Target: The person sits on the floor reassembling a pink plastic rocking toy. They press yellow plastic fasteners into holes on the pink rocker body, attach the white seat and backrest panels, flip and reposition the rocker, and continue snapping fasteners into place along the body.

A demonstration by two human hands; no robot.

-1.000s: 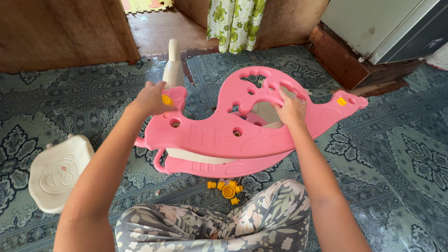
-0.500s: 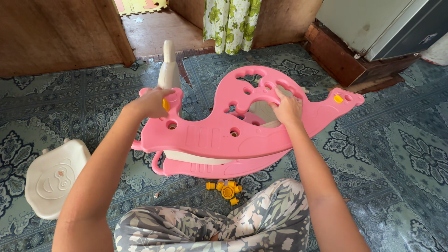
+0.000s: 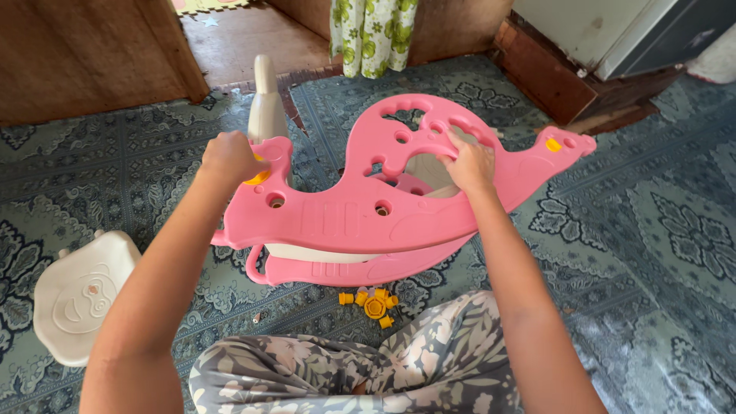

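While my patterned trousers (image 3: 345, 376) fill the near edge and small yellow caps (image 3: 373, 303) lie on the carpet (image 3: 659, 253) just past my knee, I hold the pink rocker panel (image 3: 360, 218) upright above a second pink panel (image 3: 345, 268). My left hand (image 3: 230, 157) is closed over a yellow plug (image 3: 257, 178) at the panel's end; my right hand (image 3: 469, 162) has its fingers (image 3: 452, 142) hooked through a cut-out. It looks like stiff, light, smooth moulded plastic, best gripped by its holes and edges. A cream seat (image 3: 77, 295) lies off left, a cream post (image 3: 266, 103) stands beyond.
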